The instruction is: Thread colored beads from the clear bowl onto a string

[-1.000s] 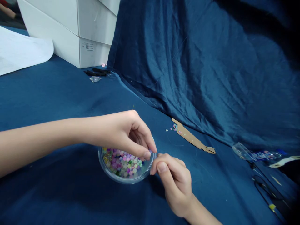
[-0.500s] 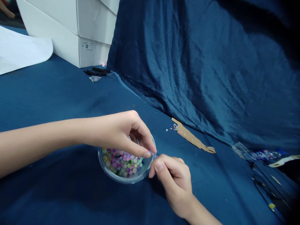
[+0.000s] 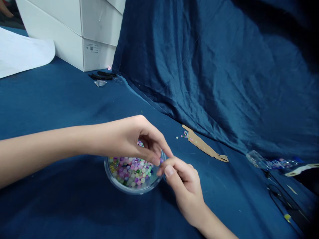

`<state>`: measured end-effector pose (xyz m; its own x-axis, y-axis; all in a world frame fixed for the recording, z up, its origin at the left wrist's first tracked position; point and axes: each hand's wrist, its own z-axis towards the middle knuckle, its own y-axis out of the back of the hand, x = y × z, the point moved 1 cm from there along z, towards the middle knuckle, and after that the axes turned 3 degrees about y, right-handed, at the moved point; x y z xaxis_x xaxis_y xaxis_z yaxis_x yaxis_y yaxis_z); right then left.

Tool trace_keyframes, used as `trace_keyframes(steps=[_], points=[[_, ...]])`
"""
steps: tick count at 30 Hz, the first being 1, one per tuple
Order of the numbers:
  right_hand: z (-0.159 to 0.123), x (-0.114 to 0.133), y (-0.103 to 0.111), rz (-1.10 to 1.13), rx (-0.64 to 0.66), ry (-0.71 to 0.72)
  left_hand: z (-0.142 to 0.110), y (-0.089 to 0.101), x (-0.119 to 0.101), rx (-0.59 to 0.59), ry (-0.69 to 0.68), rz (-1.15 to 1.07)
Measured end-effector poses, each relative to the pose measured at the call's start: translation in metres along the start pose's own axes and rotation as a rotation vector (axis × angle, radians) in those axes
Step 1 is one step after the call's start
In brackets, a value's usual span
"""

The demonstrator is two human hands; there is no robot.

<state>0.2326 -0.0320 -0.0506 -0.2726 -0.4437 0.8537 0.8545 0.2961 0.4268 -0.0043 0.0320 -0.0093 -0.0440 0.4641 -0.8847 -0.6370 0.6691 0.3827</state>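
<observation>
A blue curtain (image 3: 211,66) is hanging along the far right edge of the blue-covered worktop (image 3: 62,96), and white boxes (image 3: 57,30) are standing beyond the curtain's left edge. The left hand (image 3: 139,136) is arching over a clear dish (image 3: 124,191), which is sitting well in from the curtained edge; whether its fingers are gripping anything, I cannot tell. The right hand (image 3: 186,189) is curling beside the dish's right rim, any hold hidden. A cardboard strip (image 3: 204,146) is lying near the curtained edge. Coloured beads (image 3: 129,171) are resting inside the dish, and a purple bead (image 3: 161,160) is showing between the hands.
</observation>
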Motion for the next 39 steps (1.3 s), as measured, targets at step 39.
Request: trace_keyframes(steps=[39], points=[[0.005,-0.021,0.005,0.154,-0.276,0.161,0.014,-0.024,-0.003,-0.05,0.084,0.638]])
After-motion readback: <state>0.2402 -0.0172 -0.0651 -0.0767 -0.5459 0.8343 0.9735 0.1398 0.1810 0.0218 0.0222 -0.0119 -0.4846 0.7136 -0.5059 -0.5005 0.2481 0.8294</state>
